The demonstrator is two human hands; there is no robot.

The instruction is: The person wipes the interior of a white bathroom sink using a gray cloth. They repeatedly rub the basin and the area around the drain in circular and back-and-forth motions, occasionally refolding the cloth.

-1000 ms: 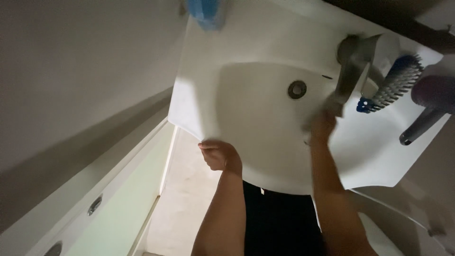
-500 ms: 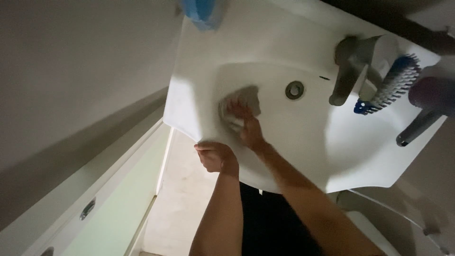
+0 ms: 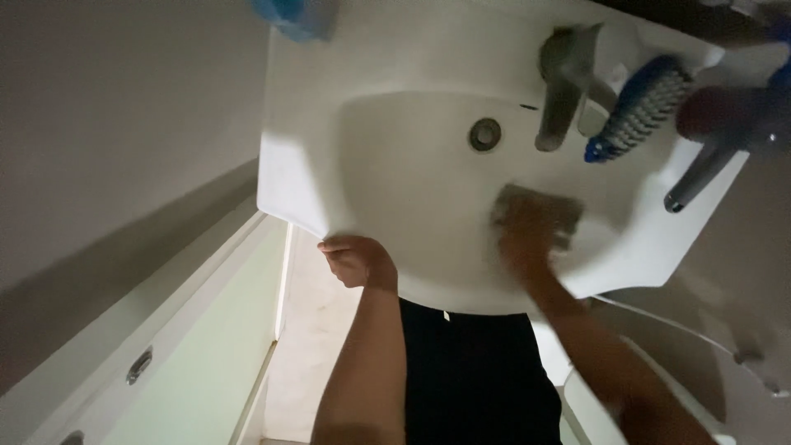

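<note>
Presently the right hand presses flat on a grey, roughly rectangular scouring pad, fingers spread over it rather than curled round it, so the pad is held by downward pressure against the inner wall of the white ceramic wash basin; the hand is motion-blurred, so the exact finger positions cannot be told. The pad lies on the near right slope of the bowl, below the grey metal tap and well apart from the round metal drain. The left hand closes in a loose fist on the near rim of the basin, left of centre, holding nothing else; judged from the posture, it braces the body while the other arm works. Further out, a blue-and-white bristled brush rests on the far right ledge just beside the tap, clear of the bowl. A blue object, only partly in view, sits at the far left corner. A pale green cabinet front stands left, below the basin.
</note>
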